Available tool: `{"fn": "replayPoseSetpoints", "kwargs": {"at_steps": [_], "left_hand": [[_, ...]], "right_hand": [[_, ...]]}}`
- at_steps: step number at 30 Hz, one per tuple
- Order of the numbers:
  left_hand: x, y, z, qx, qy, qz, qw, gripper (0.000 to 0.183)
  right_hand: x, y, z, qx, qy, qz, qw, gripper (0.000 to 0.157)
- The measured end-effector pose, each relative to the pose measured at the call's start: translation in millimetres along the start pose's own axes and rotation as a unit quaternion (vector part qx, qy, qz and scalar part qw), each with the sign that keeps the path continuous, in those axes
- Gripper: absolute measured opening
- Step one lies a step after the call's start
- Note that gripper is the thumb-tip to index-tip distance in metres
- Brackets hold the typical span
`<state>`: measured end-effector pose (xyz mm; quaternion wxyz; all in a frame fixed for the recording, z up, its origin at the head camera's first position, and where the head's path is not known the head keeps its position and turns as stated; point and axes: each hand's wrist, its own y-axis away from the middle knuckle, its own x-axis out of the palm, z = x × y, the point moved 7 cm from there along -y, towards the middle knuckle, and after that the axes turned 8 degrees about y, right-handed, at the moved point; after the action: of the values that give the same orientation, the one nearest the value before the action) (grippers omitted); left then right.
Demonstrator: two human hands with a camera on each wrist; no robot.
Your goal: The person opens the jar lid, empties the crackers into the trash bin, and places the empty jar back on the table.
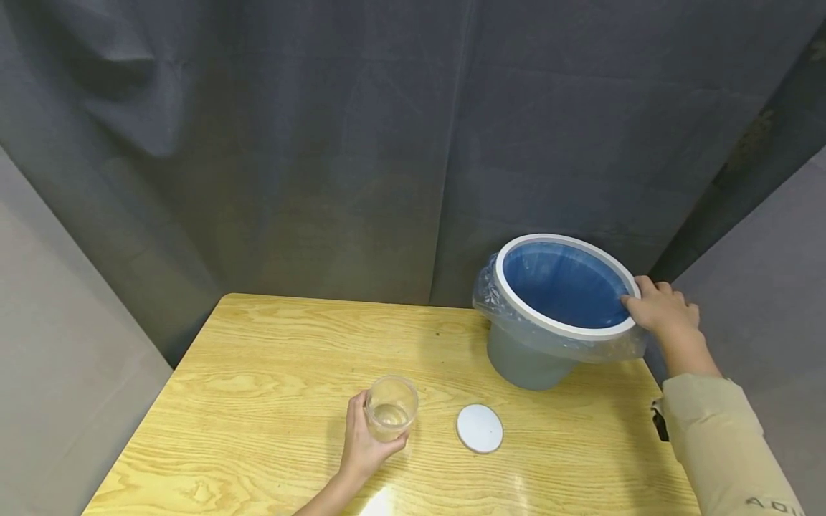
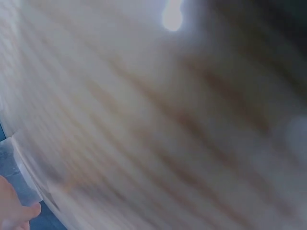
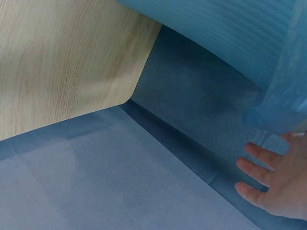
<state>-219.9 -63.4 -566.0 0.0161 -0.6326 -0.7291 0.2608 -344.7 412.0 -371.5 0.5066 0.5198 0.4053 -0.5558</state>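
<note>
My left hand [image 1: 369,438] grips a clear cup [image 1: 391,410] from its left and near side, over the wooden table. The left wrist view catches only part of that hand [image 2: 12,206] beside the see-through cup wall [image 2: 21,172]. At the right, my right hand [image 1: 665,309] holds the white rim of a trash bin [image 1: 530,362], thumb over the inner edge. A clear plastic liner [image 1: 603,349] hangs over the bin's outside, and the inside looks blue. The right wrist view shows spread fingers [image 3: 256,165] below the liner's edge [image 3: 276,115].
A round white lid [image 1: 480,428] lies flat on the table [image 1: 277,373], between the cup and the bin. Dark curtain [image 1: 323,158] hangs behind the table's far edge. Grey panels stand on the left [image 1: 58,344] and right [image 1: 761,308].
</note>
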Motion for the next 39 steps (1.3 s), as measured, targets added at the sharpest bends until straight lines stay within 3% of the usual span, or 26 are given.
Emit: {"fn": "replayPoseSetpoints", "kwargs": {"at_steps": [9,33,39], "left_hand": [[-1.9,2.8,9.3,-0.05,0.025,-0.014,0.9983,0.095],[-6.2,3.5,6.0,-0.096,0.03,0.014,0.9948,0.102],[-7.5,0.6,-1.5,-0.109,0.047,0.036,0.9922,0.109]], "right_hand": [[0.7,0,0,0.001,0.0,0.003,1.0,0.068],[1.8,-2,-2,0.003,0.001,-0.002,1.0,0.068],[2.1,-2,-3,0.003,-0.002,-0.007,1.0,0.069]]}}
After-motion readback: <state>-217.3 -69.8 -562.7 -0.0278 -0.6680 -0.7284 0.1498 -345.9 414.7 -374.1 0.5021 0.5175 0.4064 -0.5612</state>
